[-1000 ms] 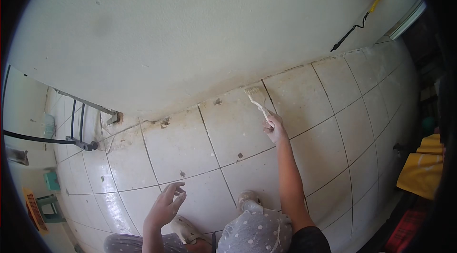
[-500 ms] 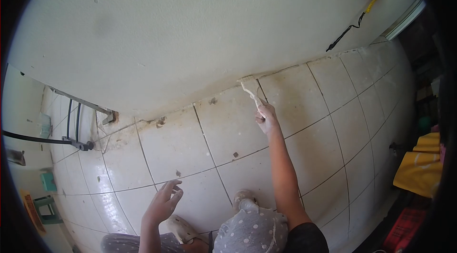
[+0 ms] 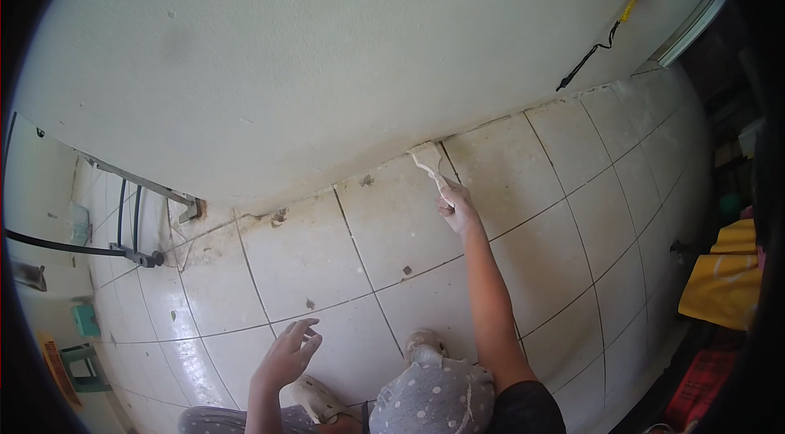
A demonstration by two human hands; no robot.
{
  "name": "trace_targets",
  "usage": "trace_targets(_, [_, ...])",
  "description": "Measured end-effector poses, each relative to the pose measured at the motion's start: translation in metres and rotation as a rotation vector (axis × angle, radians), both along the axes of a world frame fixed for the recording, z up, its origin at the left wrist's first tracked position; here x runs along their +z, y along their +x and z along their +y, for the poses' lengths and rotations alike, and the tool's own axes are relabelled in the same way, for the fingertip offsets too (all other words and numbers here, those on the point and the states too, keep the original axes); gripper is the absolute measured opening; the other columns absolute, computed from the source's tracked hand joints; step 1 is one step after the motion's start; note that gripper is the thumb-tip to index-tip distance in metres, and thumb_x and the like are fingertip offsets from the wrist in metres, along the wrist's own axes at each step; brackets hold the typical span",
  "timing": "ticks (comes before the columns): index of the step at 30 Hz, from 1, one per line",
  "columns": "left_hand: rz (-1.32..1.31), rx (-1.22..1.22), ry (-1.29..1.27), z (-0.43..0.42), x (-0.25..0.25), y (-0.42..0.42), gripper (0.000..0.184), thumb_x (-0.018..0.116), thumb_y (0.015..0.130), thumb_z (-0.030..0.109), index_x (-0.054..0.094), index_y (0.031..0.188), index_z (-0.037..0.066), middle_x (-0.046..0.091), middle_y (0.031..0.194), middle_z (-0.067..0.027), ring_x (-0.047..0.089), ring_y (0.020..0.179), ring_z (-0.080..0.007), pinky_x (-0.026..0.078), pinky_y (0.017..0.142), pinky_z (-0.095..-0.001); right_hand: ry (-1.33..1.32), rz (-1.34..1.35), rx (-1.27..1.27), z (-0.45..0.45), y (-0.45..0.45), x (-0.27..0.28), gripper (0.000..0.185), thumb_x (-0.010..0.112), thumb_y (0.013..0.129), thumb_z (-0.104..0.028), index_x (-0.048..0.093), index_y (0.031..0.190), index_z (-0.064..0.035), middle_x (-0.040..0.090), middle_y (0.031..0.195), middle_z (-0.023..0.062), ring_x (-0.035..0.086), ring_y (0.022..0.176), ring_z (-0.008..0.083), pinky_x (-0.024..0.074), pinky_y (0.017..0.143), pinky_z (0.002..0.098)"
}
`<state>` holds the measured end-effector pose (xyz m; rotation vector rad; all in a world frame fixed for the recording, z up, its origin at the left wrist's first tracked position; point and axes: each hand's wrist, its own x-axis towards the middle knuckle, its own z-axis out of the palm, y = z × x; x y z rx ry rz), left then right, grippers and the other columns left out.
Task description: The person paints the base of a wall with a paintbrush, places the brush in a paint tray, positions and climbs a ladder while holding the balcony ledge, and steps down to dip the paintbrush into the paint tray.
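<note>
You seem to be in a home: there's a white tiled floor [image 3: 311,262] below you, a painted wall [image 3: 327,58] ahead, a green stool [image 3: 79,351], yellow cloth [image 3: 715,291] and red plaid fabric [image 3: 697,389]

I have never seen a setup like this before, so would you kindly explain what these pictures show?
Happily. There is no machine here, only a person working with two bare hands. Every picture comes from one camera worn on that person's head, looking forward and down, which is why a knee in grey dotted cloth shows at the bottom.

The right hand grips the handle of what looks like a pale brush, its head at the seam where the white wall meets the tiled floor. The left hand holds nothing and is loosely open.

Dark spots mark the tiles. A yellow cloth-like item is at the far right, and a green stool is at the far left.
</note>
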<state>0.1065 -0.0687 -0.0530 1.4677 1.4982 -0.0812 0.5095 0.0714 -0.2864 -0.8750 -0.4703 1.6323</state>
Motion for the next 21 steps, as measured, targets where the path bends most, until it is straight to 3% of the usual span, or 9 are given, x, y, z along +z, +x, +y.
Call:
trace_targets(8, [0.019, -0.003, -0.003, 0.000, 0.002, -0.003, 0.044, 0.053, 0.097, 0.028, 0.052, 0.131, 0.002, 0.062, 0.115, -0.0177, 0.061, 0.107, -0.0296, 0.049, 0.091, -0.0385, 0.101, 0.030, -0.123, -0.021, 0.000, 0.046, 0.064, 0.065, 0.084, -0.024, 0.044, 0.141, -0.0034, 0.039, 0.064, -0.0065, 0.035, 0.052, 0.0010, 0.0231, 0.041, 0.0175])
trace_targets(11, [0.017, 0.020, -0.002, 0.000, 0.007, -0.003, 0.044, 0.053, 0.097, 0.028, 0.052, 0.131, 0.002, 0.062, 0.115, -0.0178, 0.061, 0.107, -0.0297, 0.049, 0.091, -0.0388, 0.055, 0.065, -0.129, -0.037, 0.014, 0.036, 0.059, 0.066, 0.081, -0.021, 0.050, 0.136, -0.0054, 0.037, 0.069, -0.0081, 0.038, 0.057, 0.0030, 0.0259, 0.045, 0.0196])
trace_targets(21, [0.033, 0.013, -0.016, -0.004, 0.003, -0.005, 0.044, 0.054, 0.097, 0.029, 0.052, 0.131, 0.002, 0.062, 0.116, -0.0183, 0.061, 0.108, -0.0313, 0.049, 0.092, -0.0393, -0.064, -0.027, -0.045, -0.018, -0.003, 0.007, 0.042, 0.062, 0.087, -0.020, 0.056, 0.126, -0.0054, 0.037, 0.063, -0.0071, 0.035, 0.052, 0.0031, 0.0230, 0.043, 0.0189])
